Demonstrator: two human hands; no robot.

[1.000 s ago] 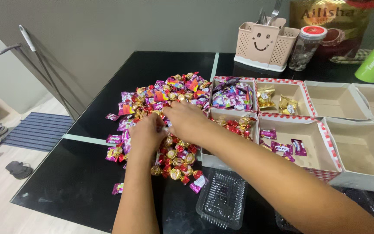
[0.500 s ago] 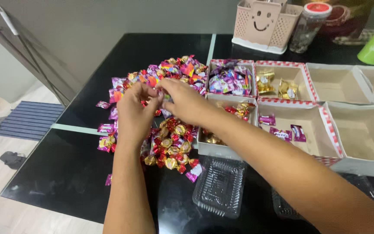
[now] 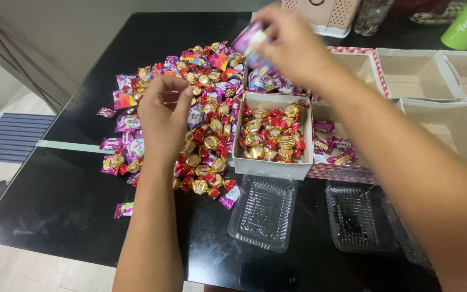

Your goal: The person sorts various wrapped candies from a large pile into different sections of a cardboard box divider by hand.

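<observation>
Purple-wrapped candy (image 3: 249, 40), blurred, sits pinched in the fingertips of my right hand (image 3: 290, 46), raised above the box of purple sweets (image 3: 266, 82). Just below those fingers lies the white box of gold-and-red candies (image 3: 272, 136). My left hand (image 3: 160, 116) hovers over the loose candy pile (image 3: 201, 108), fingers curled, thumb near forefinger; I cannot tell whether they hold anything. Nearer my wrists, two clear plastic trays (image 3: 263, 211) rest on the black table (image 3: 71, 200).

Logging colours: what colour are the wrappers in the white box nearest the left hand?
Gold and red wrappers, head view.
</observation>
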